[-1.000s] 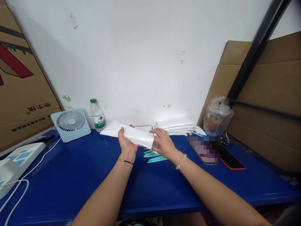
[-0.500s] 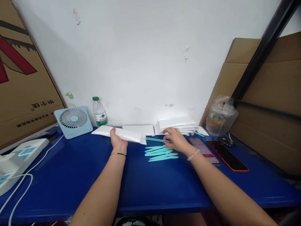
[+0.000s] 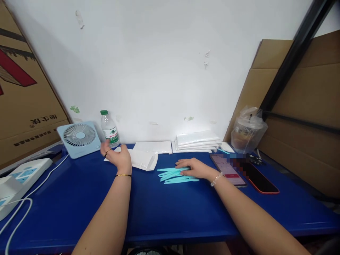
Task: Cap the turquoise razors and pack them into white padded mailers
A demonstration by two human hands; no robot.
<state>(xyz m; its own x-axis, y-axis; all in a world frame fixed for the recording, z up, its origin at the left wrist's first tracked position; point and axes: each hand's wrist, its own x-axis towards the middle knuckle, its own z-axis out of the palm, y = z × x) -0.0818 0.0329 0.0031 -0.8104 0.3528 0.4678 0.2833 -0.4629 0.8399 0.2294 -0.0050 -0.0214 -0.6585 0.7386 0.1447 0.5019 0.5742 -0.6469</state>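
Note:
My left hand (image 3: 118, 156) is open, fingers apart and slightly blurred, over the left part of a white padded envelope (image 3: 142, 159). That envelope lies on the blue table, its mouth facing right, and the hand partly hides it. My right hand (image 3: 195, 168) rests on a loose pile of teal sticks (image 3: 176, 176), thumb and fingers apart and touching the right ends of the sticks. A stack of white envelopes (image 3: 196, 140) sits against the wall behind the right hand. Another flat white envelope (image 3: 154, 147) lies to the left of the stack.
A light-blue fan (image 3: 81, 136) and a green-capped water bottle (image 3: 108, 129) stand at the back left. A power strip (image 3: 29, 180) with white cables is at far left. Two phones (image 3: 230, 170) (image 3: 261, 179) and a bagged drink cup (image 3: 245, 132) are on the right. Cardboard flanks both sides.
My left hand has let go of the white envelope, which now lies on the table, and moved left. My right hand has moved down from the teal sticks at the envelope's mouth onto the pile.

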